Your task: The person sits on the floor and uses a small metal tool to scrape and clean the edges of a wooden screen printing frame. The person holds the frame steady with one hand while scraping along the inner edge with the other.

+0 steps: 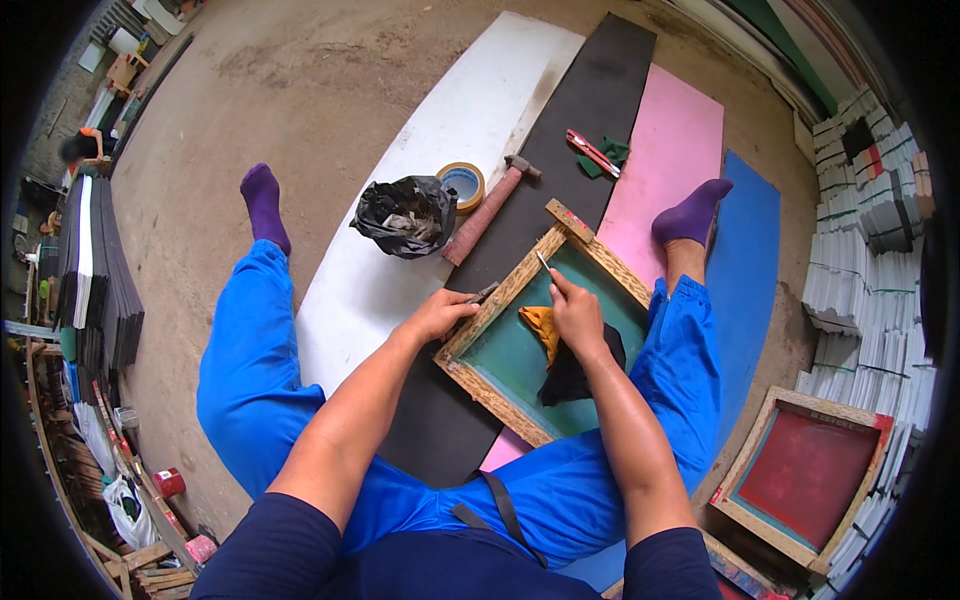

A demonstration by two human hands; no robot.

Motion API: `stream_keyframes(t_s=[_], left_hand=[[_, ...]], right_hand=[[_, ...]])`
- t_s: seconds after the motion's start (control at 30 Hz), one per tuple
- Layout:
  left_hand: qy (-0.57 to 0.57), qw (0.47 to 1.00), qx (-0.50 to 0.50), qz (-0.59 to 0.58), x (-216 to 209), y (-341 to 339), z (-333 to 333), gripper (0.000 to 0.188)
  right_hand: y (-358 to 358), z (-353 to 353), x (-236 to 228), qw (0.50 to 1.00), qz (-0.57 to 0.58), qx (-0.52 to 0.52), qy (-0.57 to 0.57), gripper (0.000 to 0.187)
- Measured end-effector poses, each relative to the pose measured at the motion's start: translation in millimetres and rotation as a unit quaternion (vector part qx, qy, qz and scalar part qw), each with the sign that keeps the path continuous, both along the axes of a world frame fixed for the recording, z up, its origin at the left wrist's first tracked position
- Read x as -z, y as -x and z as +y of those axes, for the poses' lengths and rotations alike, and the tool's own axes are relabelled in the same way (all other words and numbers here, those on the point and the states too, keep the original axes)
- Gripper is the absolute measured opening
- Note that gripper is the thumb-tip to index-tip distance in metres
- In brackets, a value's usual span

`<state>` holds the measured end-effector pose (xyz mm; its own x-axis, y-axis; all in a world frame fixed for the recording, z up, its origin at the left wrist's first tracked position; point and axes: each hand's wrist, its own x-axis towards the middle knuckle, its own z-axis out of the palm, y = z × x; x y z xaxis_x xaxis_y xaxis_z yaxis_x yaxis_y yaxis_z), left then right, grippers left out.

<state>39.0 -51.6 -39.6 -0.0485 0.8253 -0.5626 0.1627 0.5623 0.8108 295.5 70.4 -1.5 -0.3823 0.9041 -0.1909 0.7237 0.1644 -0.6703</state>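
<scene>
A wooden silk-screen frame (500, 318) with green mesh lies tilted between my legs, over black and pink sheets. My left hand (440, 316) is at its left rail, fingers closed round a small dark object (484, 293) whose kind I cannot make out. Over the mesh, my right hand (577, 312) grips a thin metal tool (543, 261), its tip against the upper-left rail; the handle is hidden in the fist. Below that hand, a black cloth (568, 380) and a yellow cloth (541, 328) rest on the mesh.
Ahead are a hammer (490, 210), a tape roll (462, 186), a black bag of scraps (405, 215) and a red utility knife (592, 152) on a green cloth (607, 158). A red-mesh frame (805, 470) leans against paper stacks (868, 270) at right. Another person (90, 146) is far left.
</scene>
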Motion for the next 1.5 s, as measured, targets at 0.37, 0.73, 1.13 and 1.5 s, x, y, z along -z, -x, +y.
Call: stream_keyframes(t_s=[0.37,0.73,1.13,1.5], left_hand=[[-0.050,0.998,-0.016,-0.037,8,1,-2,0.045],[0.009,1.000,0.002,-0.026,-9,2,0,0.051],[0.010,1.000,0.010,-0.019,-8,2,1,0.048],[-0.030,0.999,0.003,-0.020,4,4,-2,0.046]], right_hand=[[1,18,-16,0.937,0.138,0.136,0.291,0.038],[2,2,-37,0.990,-0.121,-0.022,-0.075,0.031],[2,2,-35,0.990,-0.112,-0.002,-0.091,0.031],[7,4,-39,0.983,-0.150,-0.042,-0.094,0.033]])
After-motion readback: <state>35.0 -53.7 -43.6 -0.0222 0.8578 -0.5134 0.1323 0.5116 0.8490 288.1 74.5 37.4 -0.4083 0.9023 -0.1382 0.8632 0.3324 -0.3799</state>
